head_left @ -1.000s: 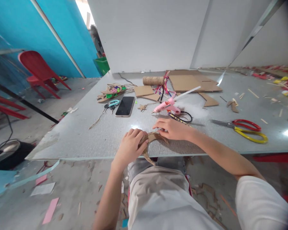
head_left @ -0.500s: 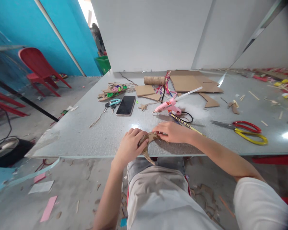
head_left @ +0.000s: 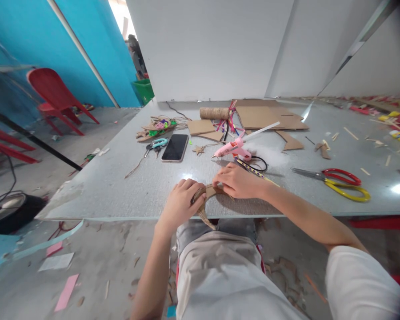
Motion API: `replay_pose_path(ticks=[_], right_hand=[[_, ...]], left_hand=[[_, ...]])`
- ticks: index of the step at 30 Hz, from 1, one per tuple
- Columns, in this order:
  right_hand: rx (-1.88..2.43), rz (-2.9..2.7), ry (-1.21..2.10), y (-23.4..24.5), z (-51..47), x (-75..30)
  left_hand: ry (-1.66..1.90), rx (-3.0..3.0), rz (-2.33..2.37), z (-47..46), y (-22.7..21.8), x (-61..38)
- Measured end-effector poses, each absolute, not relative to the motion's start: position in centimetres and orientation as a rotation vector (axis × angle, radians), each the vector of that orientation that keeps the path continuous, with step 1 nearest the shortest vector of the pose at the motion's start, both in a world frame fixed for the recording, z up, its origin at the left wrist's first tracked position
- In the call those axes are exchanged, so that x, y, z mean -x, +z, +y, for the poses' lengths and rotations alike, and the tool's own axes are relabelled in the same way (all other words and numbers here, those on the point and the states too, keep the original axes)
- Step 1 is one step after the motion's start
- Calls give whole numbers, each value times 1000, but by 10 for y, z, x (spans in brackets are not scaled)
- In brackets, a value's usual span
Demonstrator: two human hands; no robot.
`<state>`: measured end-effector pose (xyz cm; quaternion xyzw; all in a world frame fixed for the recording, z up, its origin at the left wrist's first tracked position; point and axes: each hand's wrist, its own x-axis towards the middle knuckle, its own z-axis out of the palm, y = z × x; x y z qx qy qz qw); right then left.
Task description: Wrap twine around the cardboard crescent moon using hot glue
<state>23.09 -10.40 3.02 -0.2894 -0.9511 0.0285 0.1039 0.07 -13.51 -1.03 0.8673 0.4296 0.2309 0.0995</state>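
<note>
Curved cardboard piece [head_left: 212, 191], partly covered in twine, sits on the near side of the pink glue gun [head_left: 232, 148], one twine-covered end reaching over the near edge of the table [head_left: 133, 195]. Left hand [head_left: 186, 195], nearer the wearer and left of the gun, is clamped on the piece's left part, thumb on the near side. Right hand [head_left: 238, 180], just on the near side of the gun, has its fingers bent and close together at the piece's far right edge; cannot tell whether they pinch it. Patterned strip [head_left: 250, 168] lies between gun and right forearm. Left of the gun: cardboard star [head_left: 198, 150], then phone [head_left: 175, 148], then keys [head_left: 156, 144]. Beyond the gun: twine spool [head_left: 215, 113] and, farther right, cardboard sheets [head_left: 262, 114]. Well right of the gun: scissors [head_left: 326, 178], red and yellow handles, blades pointing left.
</note>
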Motion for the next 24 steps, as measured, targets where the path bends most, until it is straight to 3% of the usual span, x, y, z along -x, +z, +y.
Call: replay_pose_path(ticks=[6,24], right_hand=[[862,-2877,-13,32,-106,-230],[804,-2743,135,12,-101,-229]], left_hand=[[680,-2568,1259,-134,-11,0],[680,-2582,1263,-134,-12,0]])
